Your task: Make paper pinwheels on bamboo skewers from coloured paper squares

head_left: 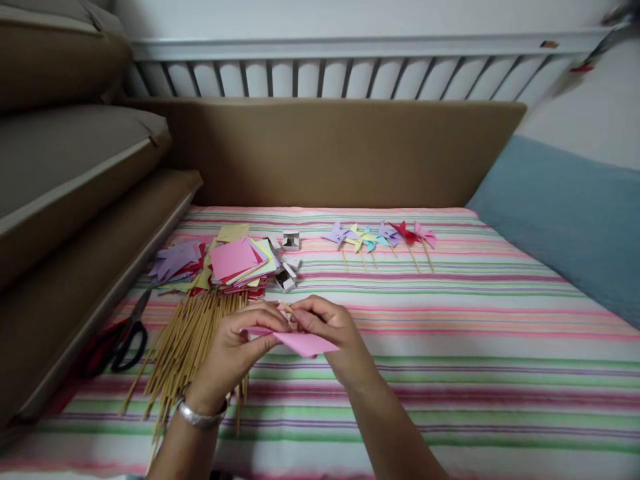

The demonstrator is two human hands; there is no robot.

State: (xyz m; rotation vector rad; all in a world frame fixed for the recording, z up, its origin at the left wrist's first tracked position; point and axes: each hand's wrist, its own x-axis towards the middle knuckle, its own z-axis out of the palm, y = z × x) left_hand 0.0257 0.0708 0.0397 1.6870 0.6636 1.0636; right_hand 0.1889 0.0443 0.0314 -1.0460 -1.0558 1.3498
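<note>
A pink paper piece (307,343), partly folded, is pinched between the thumb and fingers of my left hand (255,333), which wears a silver bracelet (200,417) on its wrist. Close beside it, my right hand (325,327) is closed around what looks like a short end of a wooden stick (286,307) at the far side of the paper. The fingers hide most of the stick and the middle of the paper. Below and left of my left hand lies a heap of thin wooden sticks (193,347).
Stacked coloured paper squares (235,260) and purple cut papers (175,260) lie at the back left, beside small white boxes (286,279). Black-handled scissors (131,337) rest left of the sticks. Several finished paper pinwheels (407,233) lie at the back on the striped cloth (475,387).
</note>
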